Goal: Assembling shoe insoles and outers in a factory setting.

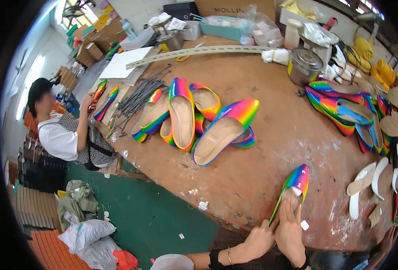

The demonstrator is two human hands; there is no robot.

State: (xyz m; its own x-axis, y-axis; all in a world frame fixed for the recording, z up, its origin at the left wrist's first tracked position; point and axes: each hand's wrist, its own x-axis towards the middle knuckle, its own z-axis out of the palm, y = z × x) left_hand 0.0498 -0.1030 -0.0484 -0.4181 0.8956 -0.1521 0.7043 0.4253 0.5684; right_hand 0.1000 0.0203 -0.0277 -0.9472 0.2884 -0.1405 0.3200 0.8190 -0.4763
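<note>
A pointed flat shoe (302,176) in glossy rainbow colours lies near the table's front edge, toe pointing away from me. My left hand (258,239) is closed at its heel end, gripping the left rim. My right hand (289,230) reaches into the opening, its fingers stretched out flat over the insole, which they partly hide. Ahead and to the left is a pile of similar shoes (182,118) with beige insoles. Beside my right hand lies a small white scrap (304,225).
More rainbow shoes (342,110) with blue inside are heaped at the right, near loose insoles (361,186). A lidded metal pot (305,65) stands behind them. Thin grey rods (141,95) lie at the left, where a co-worker (68,130) stands. Another person's hand (389,238) shows at lower right.
</note>
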